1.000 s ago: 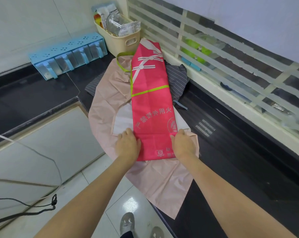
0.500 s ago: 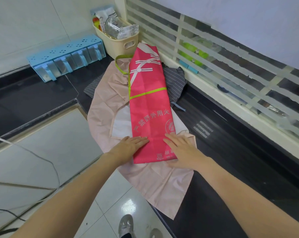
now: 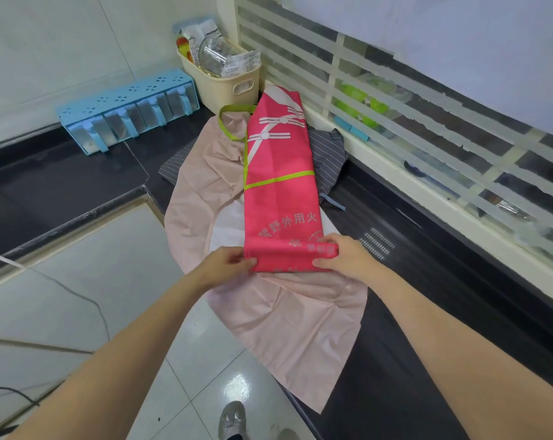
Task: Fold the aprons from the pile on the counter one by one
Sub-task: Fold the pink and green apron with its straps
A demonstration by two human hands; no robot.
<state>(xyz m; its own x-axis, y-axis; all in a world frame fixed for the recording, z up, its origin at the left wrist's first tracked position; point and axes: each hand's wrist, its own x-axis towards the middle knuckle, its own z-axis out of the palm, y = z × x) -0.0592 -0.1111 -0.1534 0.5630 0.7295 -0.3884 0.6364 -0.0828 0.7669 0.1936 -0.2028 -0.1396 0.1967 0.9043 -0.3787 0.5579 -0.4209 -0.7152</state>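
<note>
A pink-red apron (image 3: 279, 182) with green trim and white print lies folded into a long narrow strip on the black counter (image 3: 427, 312). Its near end is turned up and over. My left hand (image 3: 227, 265) pinches the left corner of that turned end. My right hand (image 3: 341, 254) pinches the right corner. Under the strip lies a pale pink apron (image 3: 287, 315), spread out and hanging over the counter edge. A grey striped apron (image 3: 327, 154) lies beneath both, partly hidden.
A cream basket (image 3: 224, 84) of packets stands in the far corner, with a blue spice rack (image 3: 126, 109) to its left. A barred window frame (image 3: 395, 100) runs along the right. The counter edge drops to a tiled floor (image 3: 180, 376) where my shoes show.
My hands lay flat on the apron's near end before. Now both pinch its corners and have lifted the end up and over, away from me.
</note>
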